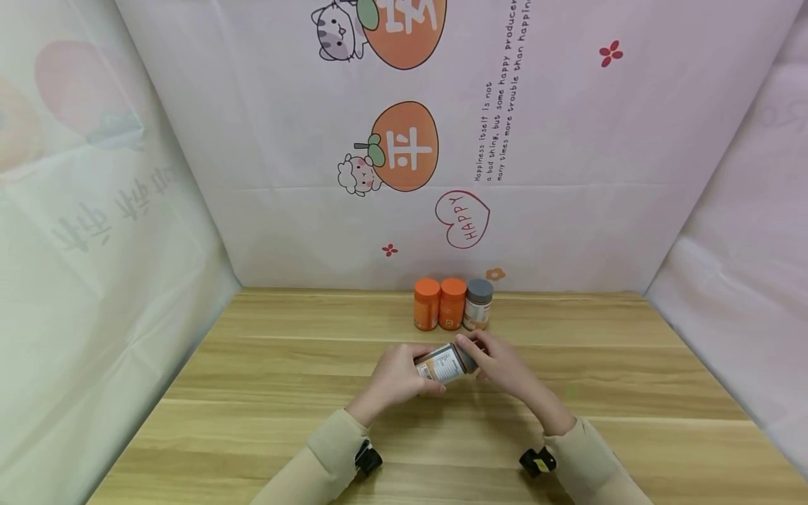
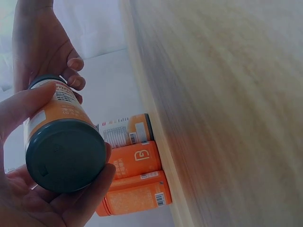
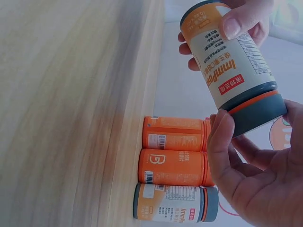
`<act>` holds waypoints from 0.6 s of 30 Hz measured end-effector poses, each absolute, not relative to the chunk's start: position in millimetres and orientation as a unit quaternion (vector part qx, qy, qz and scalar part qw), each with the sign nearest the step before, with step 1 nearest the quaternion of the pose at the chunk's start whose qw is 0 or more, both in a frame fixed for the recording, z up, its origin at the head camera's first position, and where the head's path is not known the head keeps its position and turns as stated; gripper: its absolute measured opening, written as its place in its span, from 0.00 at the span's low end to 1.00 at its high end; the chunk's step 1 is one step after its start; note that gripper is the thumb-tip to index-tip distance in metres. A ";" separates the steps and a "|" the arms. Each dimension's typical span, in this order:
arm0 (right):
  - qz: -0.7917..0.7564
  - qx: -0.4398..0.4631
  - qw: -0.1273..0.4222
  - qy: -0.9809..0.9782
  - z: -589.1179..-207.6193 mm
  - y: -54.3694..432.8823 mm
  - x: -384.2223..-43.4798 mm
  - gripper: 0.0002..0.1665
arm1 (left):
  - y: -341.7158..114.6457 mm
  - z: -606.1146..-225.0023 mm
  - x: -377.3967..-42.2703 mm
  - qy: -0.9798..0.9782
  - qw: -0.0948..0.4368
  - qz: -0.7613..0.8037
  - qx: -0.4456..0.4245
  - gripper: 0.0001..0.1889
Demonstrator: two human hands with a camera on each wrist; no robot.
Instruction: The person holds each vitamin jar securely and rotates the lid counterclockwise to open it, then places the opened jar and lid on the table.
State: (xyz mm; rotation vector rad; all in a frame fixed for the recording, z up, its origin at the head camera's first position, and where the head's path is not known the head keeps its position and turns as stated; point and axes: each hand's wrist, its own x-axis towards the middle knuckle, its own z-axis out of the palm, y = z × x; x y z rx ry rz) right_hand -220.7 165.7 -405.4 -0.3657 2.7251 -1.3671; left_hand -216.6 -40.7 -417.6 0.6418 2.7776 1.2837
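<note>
A supplement bottle (image 1: 442, 364) with a grey cap (image 3: 258, 114) and an orange-and-white label is held tilted above the table. My left hand (image 1: 398, 376) grips its body near the dark base (image 2: 65, 156). At the other end, the fingers and thumb of my right hand (image 1: 503, 366) pinch the cap. An orange ring shows between cap and body in the right wrist view; whether the cap is loose, I cannot tell. Behind the hands stand two orange bottles (image 1: 426, 304) and a second grey-capped bottle (image 1: 477, 306), side by side.
The wooden table (image 1: 284, 393) ends at a printed white cloth backdrop (image 1: 536, 231), with the upright row of bottles close to it. White cloth also hangs along the left (image 1: 113, 280) and right (image 1: 745, 266) sides. Each wrist wears a small black camera (image 1: 368, 459).
</note>
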 end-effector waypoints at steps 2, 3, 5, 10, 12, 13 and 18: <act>-0.452 -0.118 0.041 0.883 -405.0 166.0 -220.5 0.27 | -40.7 -417.1 -216.4 0.888 0.009 0.412 0.204 0.29; -0.454 -0.119 0.042 0.882 -404.9 166.3 -220.4 0.27 | -40.8 -416.9 -216.5 0.888 0.009 0.413 0.204 0.28; -0.457 -0.123 0.045 0.880 -405.2 166.9 -220.4 0.28 | -41.1 -416.7 -216.4 0.887 0.011 0.415 0.204 0.28; -0.466 -0.138 0.049 0.873 -405.7 169.1 -219.7 0.27 | -42.3 -416.6 -216.5 0.881 0.018 0.426 0.206 0.28; -0.471 -0.145 0.050 0.869 -405.4 169.9 -219.0 0.27 | -43.0 -416.6 -216.4 0.876 0.024 0.436 0.204 0.28; -0.475 -0.152 0.049 0.866 -405.6 170.4 -218.9 0.27 | -43.4 -416.6 -216.5 0.874 0.027 0.441 0.202 0.28; -0.505 -0.164 0.055 0.846 -405.9 172.9 -218.0 0.27 | -45.1 -416.6 -217.0 0.867 0.038 0.456 0.195 0.29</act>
